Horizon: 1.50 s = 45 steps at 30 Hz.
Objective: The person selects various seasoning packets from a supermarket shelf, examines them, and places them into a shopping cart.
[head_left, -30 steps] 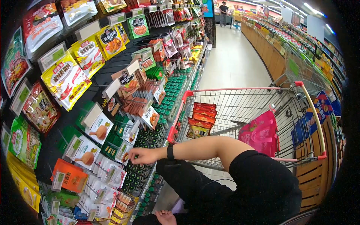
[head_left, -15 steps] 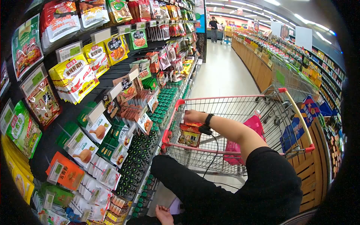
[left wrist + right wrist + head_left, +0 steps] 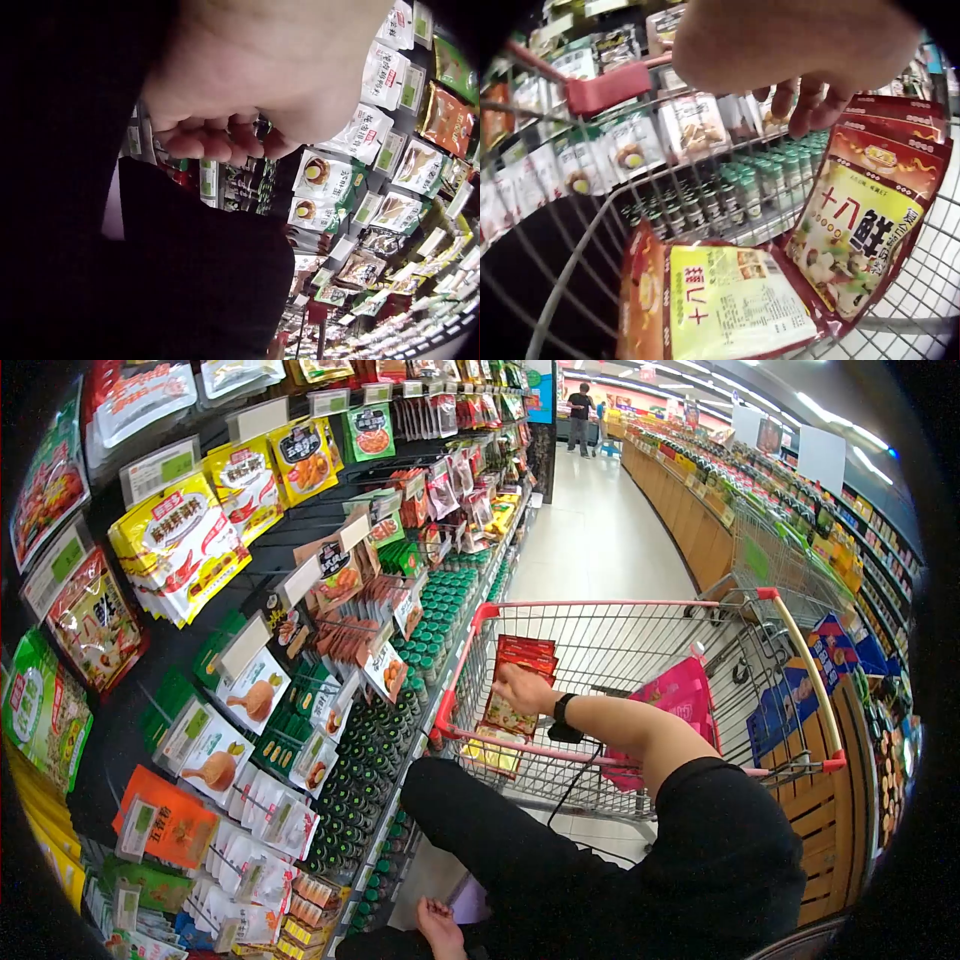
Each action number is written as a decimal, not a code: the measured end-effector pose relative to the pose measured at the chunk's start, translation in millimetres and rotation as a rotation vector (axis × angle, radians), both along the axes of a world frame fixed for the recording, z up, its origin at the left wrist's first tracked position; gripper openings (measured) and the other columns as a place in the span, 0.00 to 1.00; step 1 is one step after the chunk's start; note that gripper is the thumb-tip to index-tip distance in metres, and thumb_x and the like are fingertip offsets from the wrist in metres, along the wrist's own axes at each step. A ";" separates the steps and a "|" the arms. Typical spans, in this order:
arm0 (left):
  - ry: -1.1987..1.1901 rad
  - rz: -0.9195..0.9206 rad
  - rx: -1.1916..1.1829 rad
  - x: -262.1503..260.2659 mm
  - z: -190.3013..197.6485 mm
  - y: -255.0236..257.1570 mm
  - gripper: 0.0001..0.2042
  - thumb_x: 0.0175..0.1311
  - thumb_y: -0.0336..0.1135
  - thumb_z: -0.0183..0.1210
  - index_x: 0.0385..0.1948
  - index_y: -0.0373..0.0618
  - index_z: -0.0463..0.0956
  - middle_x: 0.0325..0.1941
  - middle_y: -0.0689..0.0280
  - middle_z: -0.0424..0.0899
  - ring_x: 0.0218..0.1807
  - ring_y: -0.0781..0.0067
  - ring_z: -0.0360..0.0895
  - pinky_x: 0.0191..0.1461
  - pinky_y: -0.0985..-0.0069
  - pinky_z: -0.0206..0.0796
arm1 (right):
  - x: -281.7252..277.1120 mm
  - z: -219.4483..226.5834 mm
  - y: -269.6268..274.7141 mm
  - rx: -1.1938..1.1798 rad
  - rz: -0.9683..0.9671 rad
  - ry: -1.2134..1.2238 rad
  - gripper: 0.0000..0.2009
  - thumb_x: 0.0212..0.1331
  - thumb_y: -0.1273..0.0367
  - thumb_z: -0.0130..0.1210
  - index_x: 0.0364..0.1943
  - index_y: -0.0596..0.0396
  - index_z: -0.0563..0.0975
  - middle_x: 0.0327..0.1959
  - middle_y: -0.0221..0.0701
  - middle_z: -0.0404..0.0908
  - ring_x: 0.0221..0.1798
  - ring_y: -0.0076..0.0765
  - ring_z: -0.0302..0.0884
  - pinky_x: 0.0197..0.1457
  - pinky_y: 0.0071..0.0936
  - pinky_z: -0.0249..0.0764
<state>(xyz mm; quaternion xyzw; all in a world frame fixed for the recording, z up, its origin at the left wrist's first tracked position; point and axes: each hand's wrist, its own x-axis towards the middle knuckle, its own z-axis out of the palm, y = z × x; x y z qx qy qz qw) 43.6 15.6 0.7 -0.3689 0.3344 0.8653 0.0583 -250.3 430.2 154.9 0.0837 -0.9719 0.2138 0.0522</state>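
Ceiling lights (image 3: 871, 465) glow white; the head view curves toward black corners.

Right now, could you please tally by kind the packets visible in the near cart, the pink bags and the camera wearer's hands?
Packets: at least 4, as some overlap
Pink bag: 1
Hands: 2 (left hand, right hand)
Total: at least 7

A: Where's each cam looking?

B: Head cam looks forward and down from up top: spice shelf (image 3: 165, 662) at 9 o'clock, shopping cart (image 3: 600, 603) around 3. Left wrist's turned sideways, super close to the left hand (image 3: 259, 79) at 12, same shelf at 3.

A: Right wrist?

B: Close over the seasoning packets (image 3: 862, 217), 4 to 6, right hand (image 3: 799, 56) at 1. Head shares cart and packets.
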 end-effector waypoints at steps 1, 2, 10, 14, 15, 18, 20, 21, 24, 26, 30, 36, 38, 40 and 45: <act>-0.020 0.003 0.004 -1.1 -2.9 -1.5 0.11 0.66 0.43 0.53 0.26 0.51 0.66 0.23 0.71 0.68 0.26 0.76 0.64 0.33 0.74 0.55 | 5.9 3.0 -6.4 0.027 0.090 -0.011 0.22 0.60 0.54 0.49 0.47 0.59 0.66 0.49 0.50 0.72 0.52 0.58 0.73 0.53 0.47 0.71; 0.009 -0.022 0.020 2.3 -16.8 -8.1 0.10 0.67 0.44 0.54 0.32 0.49 0.69 0.29 0.67 0.71 0.31 0.73 0.68 0.38 0.73 0.59 | 10.6 1.1 -11.0 0.054 0.182 -0.022 0.24 0.59 0.53 0.51 0.48 0.59 0.67 0.50 0.50 0.71 0.53 0.58 0.72 0.54 0.47 0.71; -0.046 0.047 -0.066 4.0 -2.7 3.1 0.11 0.67 0.42 0.52 0.26 0.50 0.66 0.23 0.70 0.67 0.25 0.76 0.64 0.32 0.74 0.56 | 47.2 -68.9 -35.1 0.494 0.527 -0.608 0.32 0.54 0.50 0.57 0.58 0.56 0.67 0.59 0.50 0.66 0.62 0.57 0.66 0.63 0.47 0.67; -0.025 0.038 -0.069 9.0 -11.4 -1.6 0.11 0.67 0.43 0.52 0.26 0.51 0.66 0.23 0.71 0.68 0.25 0.76 0.64 0.33 0.74 0.56 | 55.2 -83.4 -40.1 0.466 0.539 -0.552 0.32 0.55 0.51 0.57 0.59 0.55 0.65 0.60 0.51 0.65 0.64 0.57 0.63 0.64 0.48 0.65; -0.017 0.048 -0.055 8.6 -5.6 -1.4 0.11 0.67 0.43 0.51 0.26 0.51 0.66 0.23 0.71 0.68 0.25 0.76 0.64 0.33 0.74 0.56 | 56.3 -84.4 -40.0 0.455 0.538 -0.539 0.32 0.55 0.51 0.57 0.59 0.55 0.65 0.61 0.51 0.64 0.64 0.57 0.63 0.65 0.48 0.64; 0.000 0.033 -0.032 6.3 -2.8 0.0 0.10 0.67 0.43 0.51 0.26 0.51 0.66 0.23 0.71 0.68 0.26 0.77 0.65 0.33 0.75 0.55 | 49.7 -87.3 -44.9 0.422 0.533 -0.489 0.32 0.55 0.51 0.57 0.60 0.54 0.64 0.61 0.52 0.63 0.65 0.58 0.61 0.66 0.49 0.63; -0.018 0.028 -0.087 5.8 5.8 3.6 0.11 0.66 0.43 0.52 0.26 0.52 0.66 0.23 0.71 0.68 0.26 0.77 0.65 0.33 0.75 0.55 | 43.4 -88.9 -49.6 0.400 0.534 -0.451 0.32 0.56 0.52 0.57 0.61 0.54 0.64 0.62 0.53 0.63 0.66 0.58 0.60 0.66 0.49 0.62; -0.018 0.020 -0.096 5.8 5.7 3.8 0.11 0.67 0.43 0.51 0.26 0.52 0.66 0.23 0.71 0.68 0.26 0.77 0.65 0.33 0.75 0.55 | 39.0 -89.4 -52.3 0.386 0.531 -0.433 0.33 0.56 0.52 0.57 0.61 0.54 0.63 0.62 0.53 0.62 0.66 0.58 0.59 0.67 0.49 0.61; -0.018 -0.005 -0.116 7.1 3.8 3.3 0.10 0.67 0.41 0.51 0.26 0.52 0.67 0.23 0.71 0.68 0.27 0.77 0.65 0.33 0.76 0.56 | 32.9 -92.8 -58.3 0.363 0.522 -0.391 0.33 0.56 0.52 0.57 0.62 0.53 0.62 0.63 0.54 0.62 0.68 0.59 0.58 0.68 0.50 0.60; -0.017 -0.023 -0.114 8.2 -0.8 0.9 0.09 0.67 0.39 0.52 0.26 0.51 0.67 0.24 0.72 0.69 0.28 0.78 0.66 0.33 0.77 0.57 | 30.1 -95.2 -57.0 0.346 0.512 -0.362 0.33 0.56 0.53 0.57 0.63 0.53 0.62 0.63 0.54 0.61 0.68 0.59 0.57 0.68 0.50 0.59; 0.001 0.093 -0.088 2.1 20.9 10.9 0.06 0.65 0.35 0.56 0.28 0.50 0.69 0.29 0.73 0.73 0.32 0.80 0.70 0.32 0.80 0.60 | 23.4 -113.8 -58.9 0.302 0.498 -0.297 0.34 0.57 0.53 0.57 0.64 0.52 0.61 0.64 0.55 0.60 0.70 0.60 0.54 0.70 0.51 0.57; 0.115 -0.061 -0.175 1.0 22.6 6.8 0.08 0.67 0.34 0.55 0.27 0.49 0.69 0.24 0.73 0.70 0.27 0.81 0.68 0.32 0.80 0.59 | 34.1 -146.2 -33.7 0.223 0.451 -0.237 0.34 0.58 0.54 0.57 0.66 0.52 0.59 0.65 0.57 0.58 0.72 0.61 0.51 0.72 0.52 0.54; 0.061 -0.021 -0.160 1.1 23.0 7.8 0.07 0.67 0.34 0.55 0.27 0.49 0.69 0.24 0.73 0.70 0.28 0.81 0.68 0.32 0.80 0.59 | 35.0 -155.6 -30.8 0.256 0.425 -0.216 0.35 0.58 0.55 0.57 0.67 0.51 0.58 0.66 0.57 0.57 0.73 0.61 0.50 0.72 0.52 0.53; 0.049 -0.012 -0.153 1.2 22.9 7.7 0.07 0.67 0.35 0.54 0.27 0.49 0.70 0.24 0.73 0.70 0.28 0.81 0.68 0.33 0.81 0.59 | 33.0 -151.8 -34.4 0.423 0.384 -0.193 0.40 0.57 0.46 0.54 0.70 0.53 0.57 0.66 0.60 0.58 0.68 0.70 0.56 0.72 0.55 0.53; 0.073 -0.033 -0.158 -0.2 20.2 6.4 0.07 0.67 0.35 0.54 0.28 0.48 0.70 0.25 0.73 0.72 0.30 0.82 0.69 0.34 0.81 0.60 | 42.3 -97.6 -71.2 0.481 0.216 -0.239 0.45 0.48 0.49 0.63 0.72 0.36 0.53 0.74 0.50 0.44 0.76 0.66 0.35 0.73 0.65 0.41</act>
